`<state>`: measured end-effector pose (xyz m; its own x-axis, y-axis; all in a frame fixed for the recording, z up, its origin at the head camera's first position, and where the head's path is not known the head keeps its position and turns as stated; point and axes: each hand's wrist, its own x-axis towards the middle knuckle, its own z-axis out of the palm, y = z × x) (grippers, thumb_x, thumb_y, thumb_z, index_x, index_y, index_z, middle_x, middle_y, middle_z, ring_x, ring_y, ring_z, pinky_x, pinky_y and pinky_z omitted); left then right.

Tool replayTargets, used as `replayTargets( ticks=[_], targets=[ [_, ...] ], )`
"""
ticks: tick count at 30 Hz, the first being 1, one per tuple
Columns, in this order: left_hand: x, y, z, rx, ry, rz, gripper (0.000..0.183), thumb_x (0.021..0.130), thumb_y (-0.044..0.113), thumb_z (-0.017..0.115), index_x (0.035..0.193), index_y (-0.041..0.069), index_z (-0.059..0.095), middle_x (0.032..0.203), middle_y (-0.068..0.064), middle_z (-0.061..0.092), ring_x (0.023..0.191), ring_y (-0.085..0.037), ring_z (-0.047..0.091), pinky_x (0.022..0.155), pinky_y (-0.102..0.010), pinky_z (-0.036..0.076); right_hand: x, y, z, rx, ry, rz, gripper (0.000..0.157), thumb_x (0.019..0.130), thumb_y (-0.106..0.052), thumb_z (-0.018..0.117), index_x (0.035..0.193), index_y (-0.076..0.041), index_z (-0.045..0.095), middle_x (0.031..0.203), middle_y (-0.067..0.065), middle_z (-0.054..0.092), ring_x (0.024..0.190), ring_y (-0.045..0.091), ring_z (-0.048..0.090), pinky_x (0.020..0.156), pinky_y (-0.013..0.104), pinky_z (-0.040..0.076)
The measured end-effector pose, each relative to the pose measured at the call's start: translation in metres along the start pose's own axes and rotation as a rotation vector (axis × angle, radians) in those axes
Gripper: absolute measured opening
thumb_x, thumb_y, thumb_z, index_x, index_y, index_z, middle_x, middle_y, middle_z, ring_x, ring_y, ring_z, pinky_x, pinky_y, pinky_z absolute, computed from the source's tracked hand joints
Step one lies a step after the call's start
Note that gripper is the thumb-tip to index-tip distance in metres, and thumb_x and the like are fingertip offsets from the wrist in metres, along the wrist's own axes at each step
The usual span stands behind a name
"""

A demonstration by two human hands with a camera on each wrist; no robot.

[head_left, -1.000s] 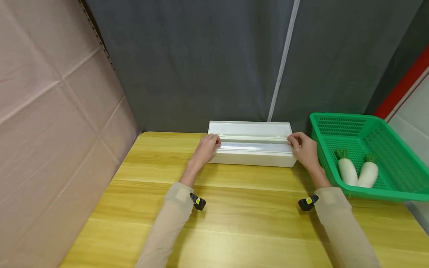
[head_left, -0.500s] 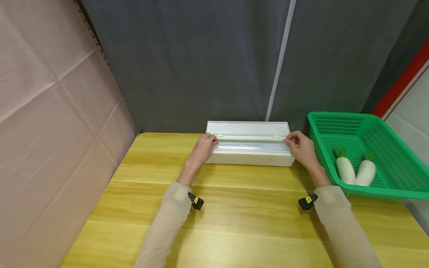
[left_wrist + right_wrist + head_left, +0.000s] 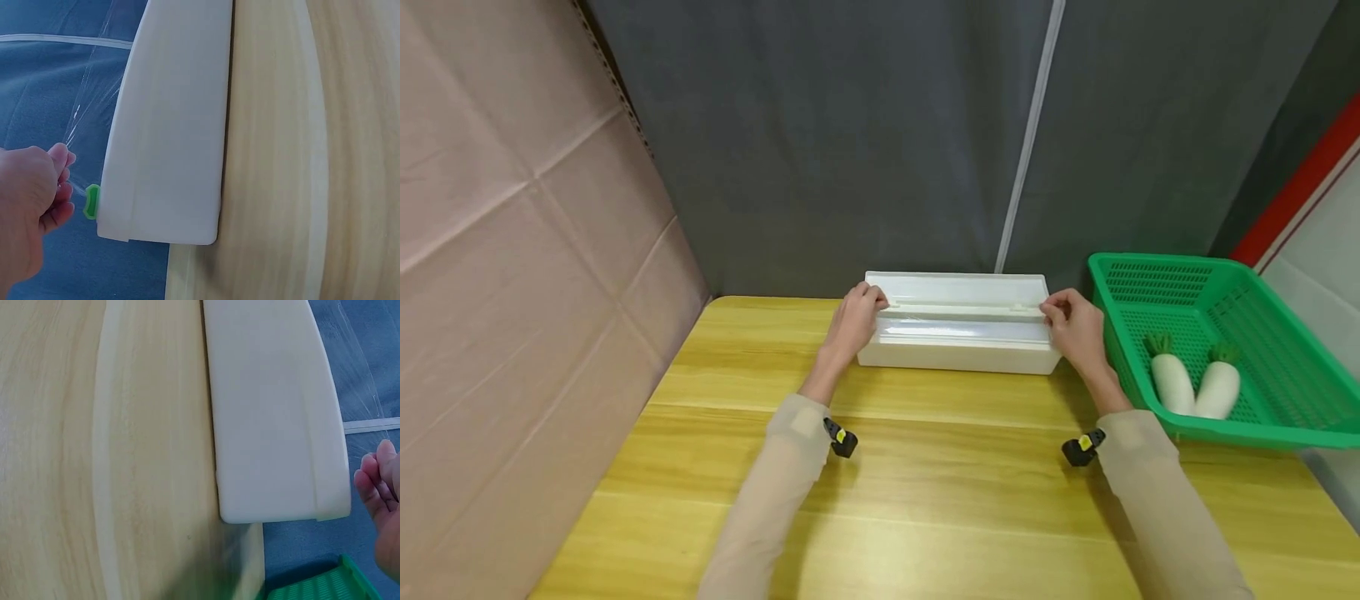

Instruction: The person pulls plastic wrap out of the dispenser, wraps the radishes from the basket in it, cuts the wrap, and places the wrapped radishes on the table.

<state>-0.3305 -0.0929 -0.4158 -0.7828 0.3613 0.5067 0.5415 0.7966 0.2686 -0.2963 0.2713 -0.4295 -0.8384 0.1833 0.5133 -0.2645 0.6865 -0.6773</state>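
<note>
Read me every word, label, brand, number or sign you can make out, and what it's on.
None readable in any view.
White cling film dispenser: no lettering visible on the sides shown.
Green plastic basket: none visible.
Yellow patch on the left wrist camera and on the right wrist camera: too small to tell whether anything is printed.

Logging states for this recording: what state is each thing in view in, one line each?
White box: open, on the table
Lid: raised, at the back
Clear film: partly drawn out, creased near the left hand
Left hand: pinching film
Right hand: pinching film
Green basket: upright, holding two radishes
Radishes: whole, leaf tops trimmed short
</note>
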Motion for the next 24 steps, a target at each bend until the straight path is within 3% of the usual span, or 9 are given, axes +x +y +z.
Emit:
replayTargets(
  ticks=[7,16,24],
  targets=[
    [0.005,0.004,-0.011,-0.026,0.037,-0.008,0.013,0.099,0.011,0.064,0.096,0.000,0.069,0.090,-0.012,0.058,0.087,-0.029,0.060,0.080,-0.035,0.054,0.004,-0.008,-0.002,0.024,0.087,-0.032,0.012,0.097,-0.005,0.067,0.092,0.006,0.065,0.081,0.021,0.068,0.062,-0.006,0.048,0.059,0.011,0.039],
    [0.011,0.009,-0.027,-0.064,0.105,0.014,0.011,0.099,0.008,0.063,0.096,-0.002,0.067,0.092,-0.014,0.058,0.087,-0.029,0.058,0.075,-0.034,0.054,0.010,-0.021,-0.011,0.062,0.110,-0.039,0.013,0.098,-0.006,0.066,0.094,0.007,0.065,0.083,0.020,0.068,0.062,-0.002,0.051,0.057,0.011,0.040],
    [0.023,0.013,-0.042,-0.072,0.161,0.022,0.013,0.100,0.010,0.062,0.094,-0.001,0.068,0.094,-0.014,0.059,0.091,-0.031,0.059,0.078,-0.037,0.054,0.022,-0.033,-0.020,0.060,0.180,-0.139,0.011,0.097,-0.002,0.067,0.093,0.008,0.066,0.083,0.023,0.069,0.062,-0.015,0.046,0.058,0.009,0.037]
  ],
)
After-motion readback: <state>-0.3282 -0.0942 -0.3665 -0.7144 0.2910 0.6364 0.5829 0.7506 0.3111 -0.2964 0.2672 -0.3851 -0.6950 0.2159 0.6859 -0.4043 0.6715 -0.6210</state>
